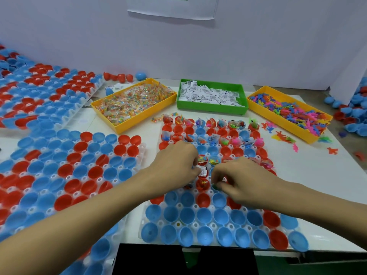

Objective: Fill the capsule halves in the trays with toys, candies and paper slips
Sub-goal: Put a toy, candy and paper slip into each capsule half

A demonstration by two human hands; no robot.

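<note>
Capsule halves point(204, 215), red and blue, fill the tray; left hand point(176, 161) pinches a paper slip point(203, 171), right hand point(238, 179) a green toy point(216, 186).

No legible text is found. Dark print is carried by the slips point(210, 95), but it cannot be read.

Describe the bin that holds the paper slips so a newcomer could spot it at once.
Look along the back of the white table, where three bins stand in a row beyond the capsule tray. The paper-slip bin is the middle one. It alone is green and heaped with white printed slips; both neighbours are yellow.
</note>
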